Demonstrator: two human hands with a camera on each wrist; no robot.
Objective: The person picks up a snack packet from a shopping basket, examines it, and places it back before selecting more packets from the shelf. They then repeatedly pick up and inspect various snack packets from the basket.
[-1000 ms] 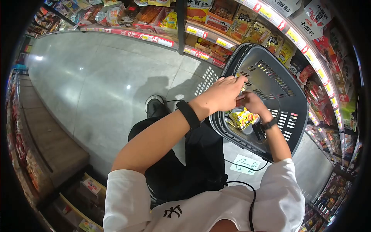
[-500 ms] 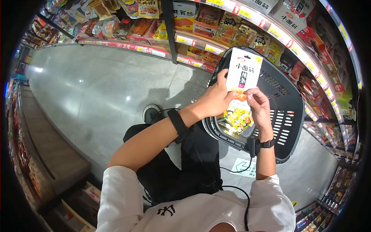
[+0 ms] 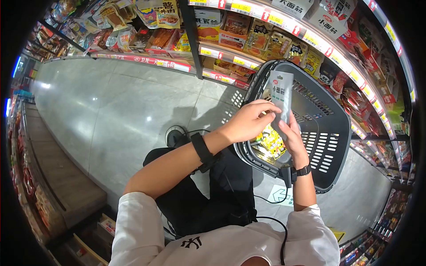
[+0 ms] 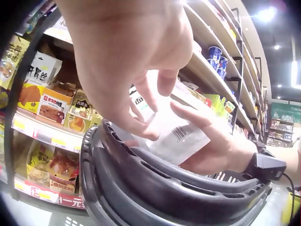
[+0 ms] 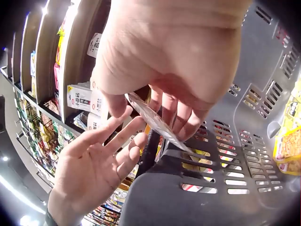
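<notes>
My right hand (image 3: 293, 135) grips a white snack packet (image 3: 282, 91) between thumb and fingers, above the black basket (image 3: 306, 75). The packet is tilted, so the right wrist view catches it nearly edge-on; its barcode side (image 4: 181, 136) faces the left wrist camera. My left hand (image 3: 253, 119) is beside the packet, fingers loosely bent and close over its surface. In the right wrist view that left hand (image 5: 96, 162) shows its palm, fingers spread toward the packet's edge. A yellow snack packet (image 3: 271, 144) lies in the basket below the hands.
Shelves of bagged snacks with a price rail (image 3: 306, 35) curve round behind and right of the basket. A low brown ledge (image 3: 57, 159) runs along the left. Grey tiled floor (image 3: 128, 97) lies between, with a floor arrow sign (image 3: 280, 195) near the basket.
The white packet was hidden, then came up facing the head camera with both hands on it. Now it is turned more edge-on in the right hand, and the left hand's fingers have loosened.
</notes>
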